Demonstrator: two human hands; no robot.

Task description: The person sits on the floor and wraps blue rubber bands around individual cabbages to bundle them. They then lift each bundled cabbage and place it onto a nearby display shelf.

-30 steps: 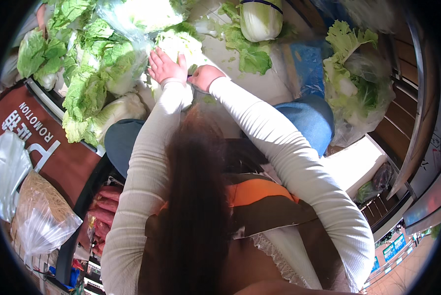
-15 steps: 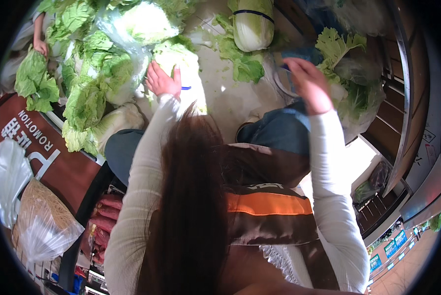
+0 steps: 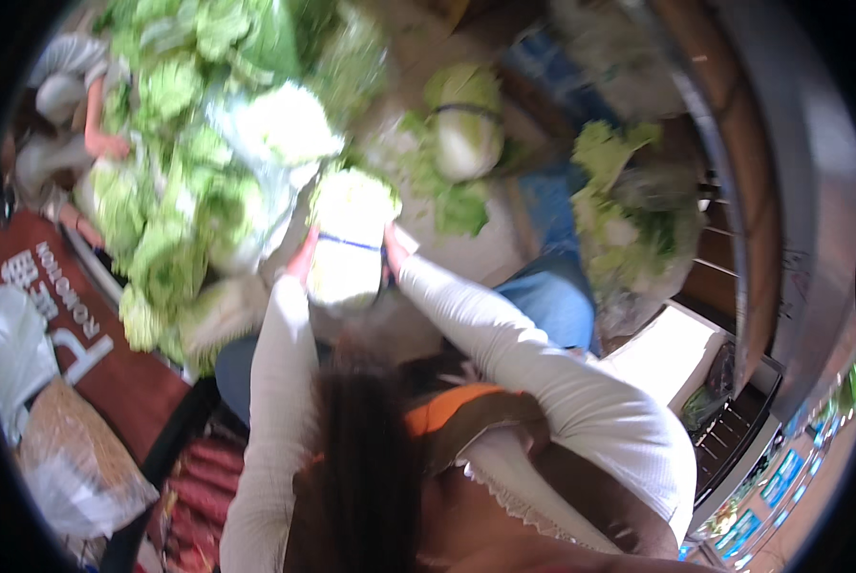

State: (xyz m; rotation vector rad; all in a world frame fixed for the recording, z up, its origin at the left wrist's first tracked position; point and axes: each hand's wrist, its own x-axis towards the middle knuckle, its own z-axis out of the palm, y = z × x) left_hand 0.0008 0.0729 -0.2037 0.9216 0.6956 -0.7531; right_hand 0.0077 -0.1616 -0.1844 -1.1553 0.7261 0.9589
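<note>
A pale napa cabbage [image 3: 350, 267] with a blue band round its middle is between my two hands in front of me. My left hand [image 3: 303, 250] is closed on its left side, and my right hand [image 3: 395, 248] grips its right side; fingers are partly hidden behind it. Loose green leaves and more cabbages [image 3: 175, 210] lie heaped to the left, some in clear plastic. Farther back, another banded cabbage [image 3: 466, 143] rests among loose leaves [image 3: 461, 210] on the pale floor.
Another person [image 3: 101, 143] reaches into the heap at upper left. Bagged greens [image 3: 629, 248] are at right beside blue plastic [image 3: 557, 220] and curved shelving edges [image 3: 734, 95]. A white box [image 3: 657, 353] stands by my right leg. A red-brown board [image 3: 84, 306] and bags [image 3: 79, 458] are at left.
My right hand has come back from the right onto the cabbage, and my left hand has shifted from its top to its side. The view has tilted; the other person shows more.
</note>
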